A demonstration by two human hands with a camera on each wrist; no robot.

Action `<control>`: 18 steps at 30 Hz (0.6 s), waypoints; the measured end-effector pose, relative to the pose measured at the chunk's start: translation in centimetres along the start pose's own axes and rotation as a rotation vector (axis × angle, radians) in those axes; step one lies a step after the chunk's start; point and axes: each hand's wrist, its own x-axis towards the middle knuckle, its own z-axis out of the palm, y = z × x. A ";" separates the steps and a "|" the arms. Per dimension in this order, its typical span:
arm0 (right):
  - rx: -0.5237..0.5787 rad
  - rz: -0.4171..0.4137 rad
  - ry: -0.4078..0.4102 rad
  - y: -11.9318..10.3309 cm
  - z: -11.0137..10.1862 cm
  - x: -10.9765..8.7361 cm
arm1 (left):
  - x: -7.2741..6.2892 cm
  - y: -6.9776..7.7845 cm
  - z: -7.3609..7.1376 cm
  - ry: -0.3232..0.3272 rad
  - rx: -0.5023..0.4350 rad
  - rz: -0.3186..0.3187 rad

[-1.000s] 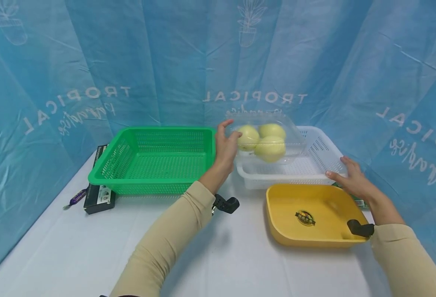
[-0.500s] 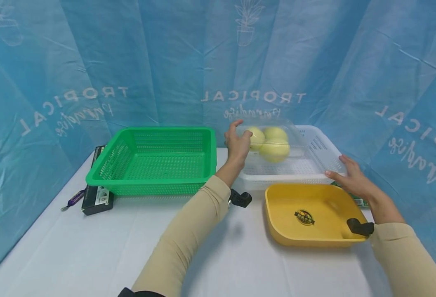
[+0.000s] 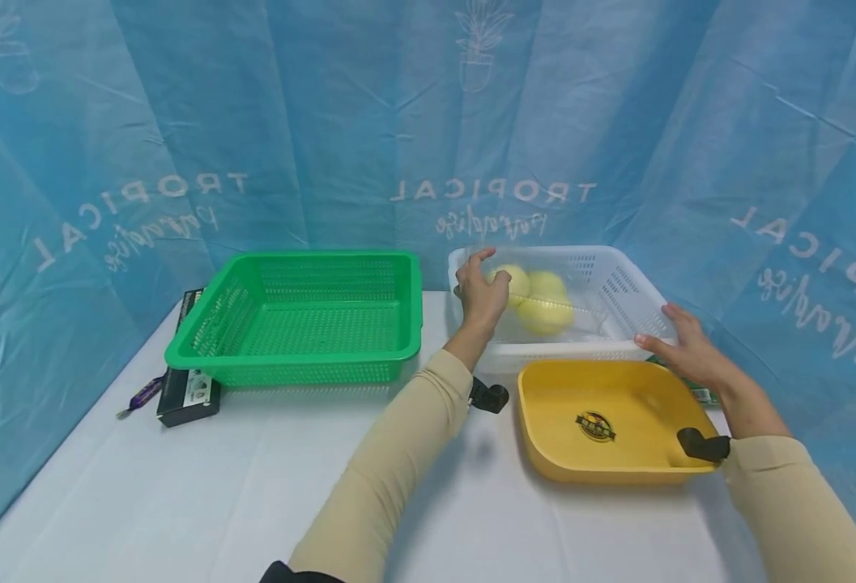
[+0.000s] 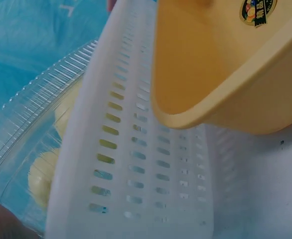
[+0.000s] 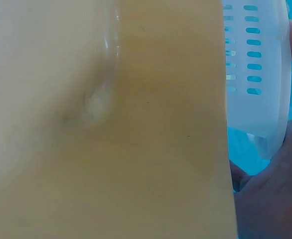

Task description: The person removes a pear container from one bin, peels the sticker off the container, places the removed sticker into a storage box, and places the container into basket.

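Note:
With its fingers bent at the left end, my left hand [image 3: 482, 298] holds a clear plastic box [image 4: 17, 112] containing several round yellow-green fruits [image 3: 547, 312]. The box is tilted inside the white perforated basket [image 3: 626, 283]; whether it touches the bottom I cannot tell. In the left wrist view, the basket's side hides part of the box, and a bit of finger shows at lower left. My right hand [image 3: 693, 352] grips the basket's front right corner, thumb on the front rim. In the right wrist view, a yellow basin [image 5: 171, 124] covers much of the scene.
The yellow basin stands in front of the white basket. At left is a green basket [image 3: 292, 368], with a black box [image 3: 189, 397] partly beneath it and a purple-wrapped item [image 3: 145, 393] beside that. A green package [image 3: 703, 395] shows behind the basin. Blue curtains [image 3: 369, 121] surround the table.
My left hand has moved right and lowered the clear box with the fruits from above the white basket's left side into it. My right hand has stayed at the basket's corner.

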 end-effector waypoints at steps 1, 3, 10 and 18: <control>-0.004 0.001 0.001 0.0 0.0 0.1 | 0.0 -0.2 0.0 0.001 0.003 -0.002; -0.011 0.003 0.001 0.1 0.1 0.1 | 0.0 -0.4 0.1 0.002 0.008 -0.009; -0.021 0.002 0.003 0.4 0.1 0.2 | 0.1 -1.3 0.5 -0.007 0.029 -0.004; -0.024 -0.012 0.023 0.3 0.1 0.1 | 0.0 -1.5 0.5 -0.044 0.075 0.002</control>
